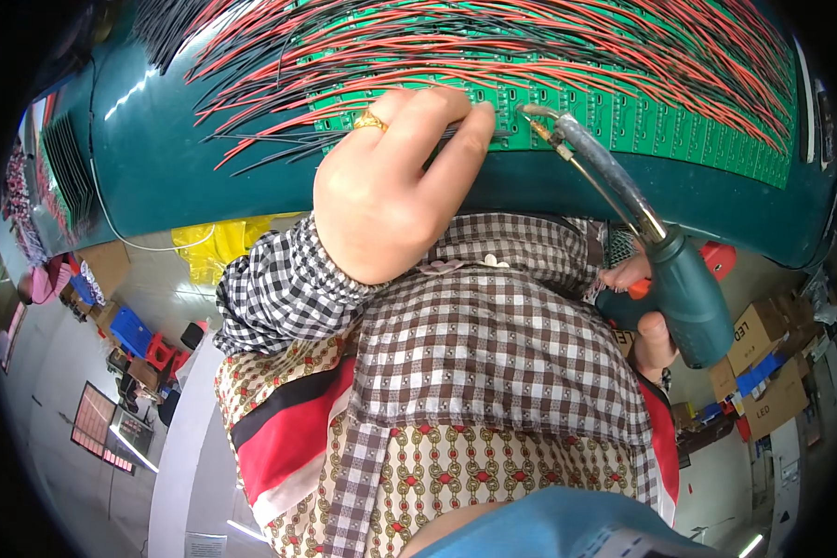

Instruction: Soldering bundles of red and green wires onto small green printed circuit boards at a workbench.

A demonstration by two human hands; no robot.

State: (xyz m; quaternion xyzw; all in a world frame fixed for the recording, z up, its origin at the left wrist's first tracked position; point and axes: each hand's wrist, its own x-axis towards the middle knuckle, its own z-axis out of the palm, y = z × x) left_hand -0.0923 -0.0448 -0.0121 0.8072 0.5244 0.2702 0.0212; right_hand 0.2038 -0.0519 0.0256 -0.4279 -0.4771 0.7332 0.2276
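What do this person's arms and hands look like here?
The left hand is ungloved and wears a gold-coloured ring; its black-and-white checked sleeve ends in a gathered cuff. The right hand is also ungloved; its sleeve is mostly hidden.

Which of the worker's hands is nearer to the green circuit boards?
Left. The left hand reaches over the near edge of the green circuit boards; the right hand is farther back, clear of them, holding the soldering gun.

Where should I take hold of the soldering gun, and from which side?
Best by its thick green casing, as the right grip holds it, probably from the right: that broad end lies toward the person, while the bare metal shaft runs forward to a possibly hot tip.
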